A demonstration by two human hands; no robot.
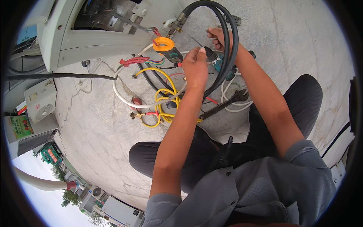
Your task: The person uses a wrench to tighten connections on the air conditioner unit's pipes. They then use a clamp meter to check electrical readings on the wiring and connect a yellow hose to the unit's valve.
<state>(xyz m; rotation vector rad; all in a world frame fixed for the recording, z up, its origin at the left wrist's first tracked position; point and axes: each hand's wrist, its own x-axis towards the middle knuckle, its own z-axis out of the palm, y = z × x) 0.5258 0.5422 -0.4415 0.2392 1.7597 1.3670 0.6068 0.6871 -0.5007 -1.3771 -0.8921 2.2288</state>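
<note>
My left hand [195,65] is raised over the floor, thumb and fingertips pinched together. Anything between them is too small to make out. Beyond the looped black hoses [233,34], my right hand [219,39] has its fingers curled, partly covered by the hoses; whether it holds something is unclear. Just left of my left hand is a clamp meter with an orange jaw [164,43]. A teal power drill [218,63] with a long thin bit lies between and below my hands. Wires with red wrapping [134,60] run near the meter.
A white air-conditioner cabinet [96,45] with an open panel stands at upper left, joined to the black hoses by brass valves [176,27]. Yellow hose [160,95], a white cable [119,93] and an adjustable wrench [225,104] lie before my crossed legs. More units [41,99] stand farther left.
</note>
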